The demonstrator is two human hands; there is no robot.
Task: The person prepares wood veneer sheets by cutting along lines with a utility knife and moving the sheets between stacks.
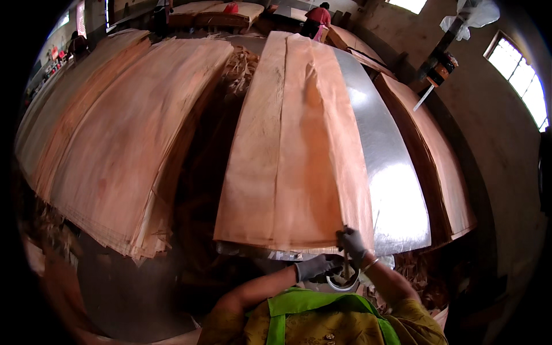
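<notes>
Wide, thin sheets of reddish wood veneer (307,190) lie lengthwise on a shiny metal-topped table (397,190) in front of me. One sheet has a wavy raised fold along its length. At the near edge, my right hand (353,244), in a grey glove, is closed with its fingertips at the seam between two sheets. My left hand (319,267), also gloved in grey, is closed just below the table edge. A narrow tan strip (347,267) shows between the hands, by a pale ring (344,284) that looks like a tape roll. What exactly the fingers grip is hidden.
A large veneer stack (138,132) stands to the left, across a dark gap with scraps (238,69). Another stack (431,144) runs along the right wall. An orange-and-black device (440,70) hangs above it. A person in red (317,16) works at the far end.
</notes>
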